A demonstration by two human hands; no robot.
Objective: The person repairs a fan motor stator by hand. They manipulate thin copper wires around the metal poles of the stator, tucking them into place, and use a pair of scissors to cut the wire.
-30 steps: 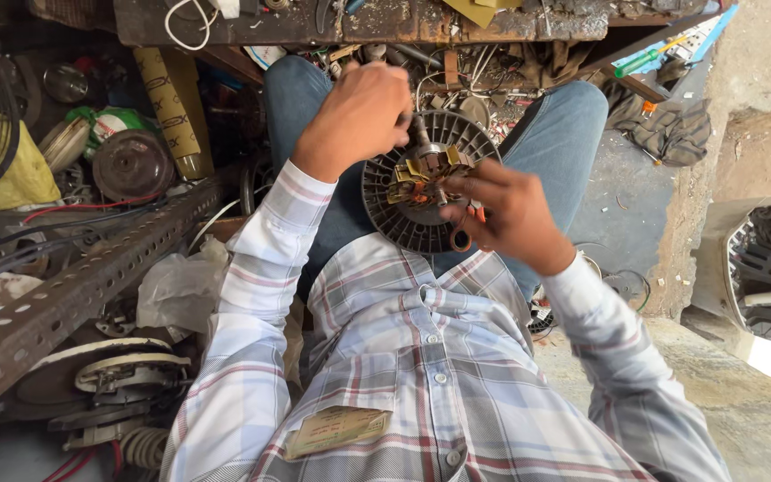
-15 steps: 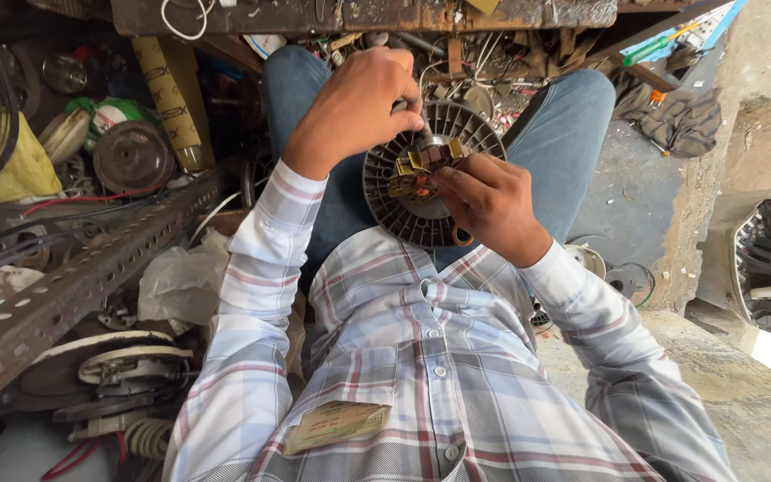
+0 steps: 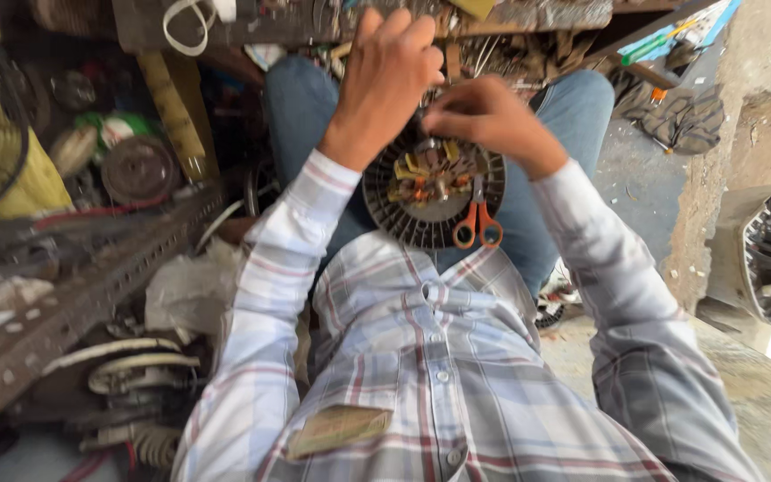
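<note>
A person in a plaid shirt (image 3: 430,375) and jeans sits with a round, dark motor part (image 3: 435,187) resting in the lap, its middle showing copper-coloured windings. Both hands meet at the far edge of this part. The left hand (image 3: 385,80) comes in from the left, fingers curled and bunched downward onto the rim; what it pinches, if anything, cannot be made out. The right hand (image 3: 484,116) reaches in from the right, fingers closed toward the same spot, touching the part (its grip is hidden too). A pair of orange-handled scissors (image 3: 477,219) lies on the near side of the part, handles toward the body. To the left stands a slotted metal rail (image 3: 73,303) among clutter. A cluttered workbench (image 3: 314,18) runs along the far side.
</note>
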